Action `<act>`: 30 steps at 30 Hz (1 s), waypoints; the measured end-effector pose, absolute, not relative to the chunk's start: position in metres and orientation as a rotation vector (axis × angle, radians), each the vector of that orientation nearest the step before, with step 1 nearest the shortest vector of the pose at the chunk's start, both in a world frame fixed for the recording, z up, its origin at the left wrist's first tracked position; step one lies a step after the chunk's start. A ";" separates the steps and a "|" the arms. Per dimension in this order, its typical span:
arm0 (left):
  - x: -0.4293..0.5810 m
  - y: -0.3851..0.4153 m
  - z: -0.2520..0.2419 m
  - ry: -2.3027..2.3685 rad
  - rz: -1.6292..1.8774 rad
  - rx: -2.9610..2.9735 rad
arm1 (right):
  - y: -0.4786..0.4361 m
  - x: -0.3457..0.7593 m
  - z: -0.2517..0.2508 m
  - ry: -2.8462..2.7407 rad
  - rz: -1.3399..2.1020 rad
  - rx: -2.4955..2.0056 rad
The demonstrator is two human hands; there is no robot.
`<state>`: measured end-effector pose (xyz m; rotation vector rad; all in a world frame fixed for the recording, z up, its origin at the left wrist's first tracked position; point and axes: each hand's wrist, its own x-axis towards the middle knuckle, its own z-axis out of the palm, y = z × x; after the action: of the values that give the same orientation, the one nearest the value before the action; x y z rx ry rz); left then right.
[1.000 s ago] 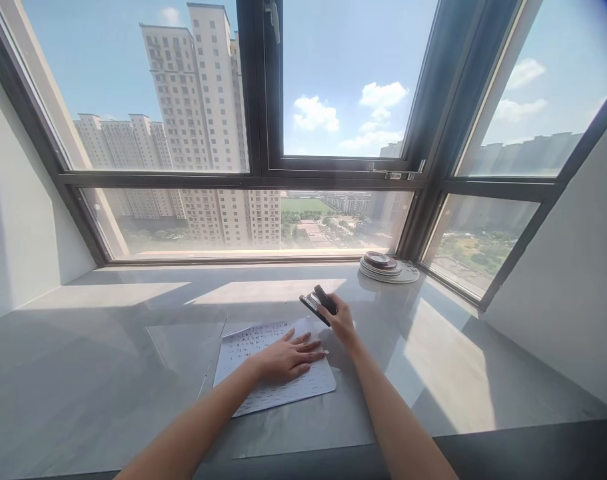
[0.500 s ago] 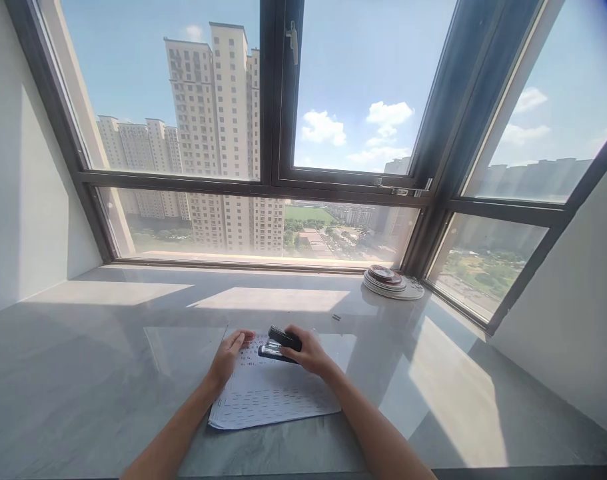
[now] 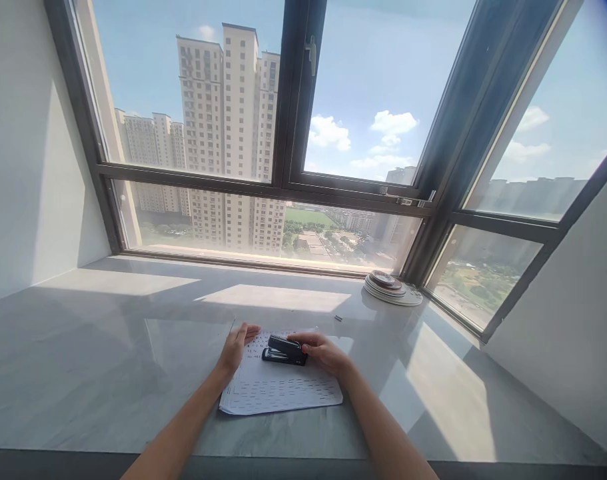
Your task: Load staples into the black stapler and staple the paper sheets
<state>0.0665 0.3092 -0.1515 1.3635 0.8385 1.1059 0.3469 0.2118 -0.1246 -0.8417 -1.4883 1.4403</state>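
A printed stack of paper (image 3: 283,390) lies on the grey stone windowsill (image 3: 108,347) in front of me. A black stapler (image 3: 284,351) rests on the paper near its far edge. My right hand (image 3: 326,352) grips the stapler's right end with curled fingers. My left hand (image 3: 236,348) lies on the paper's far left corner, fingers together and pressing it down.
A small stack of round plates (image 3: 392,289) sits at the back right by the window frame. A tiny metal bit (image 3: 338,318) lies on the sill beyond the paper. Tall windows close off the back, white walls stand on both sides.
My right hand brought the stapler from beyond the paper's right corner onto the paper's far edge. My left hand slid from the sheet's middle to its far left corner.
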 end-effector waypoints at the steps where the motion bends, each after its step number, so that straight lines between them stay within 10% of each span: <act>1: 0.067 0.309 -0.151 0.834 1.113 1.348 | 0.211 0.347 -0.127 -1.453 1.456 -0.818; 16: 0.068 0.309 -0.150 0.766 1.217 1.188 | 0.197 0.335 -0.105 -1.546 1.297 -0.974; 30: 0.060 0.300 -0.127 0.385 1.035 0.605 | 0.186 0.240 -0.094 -2.122 -0.219 -1.233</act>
<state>0.0604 0.3002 -0.1272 0.6052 0.3847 1.0351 0.2397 0.1861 -0.0936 -1.2328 -2.1222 -0.2188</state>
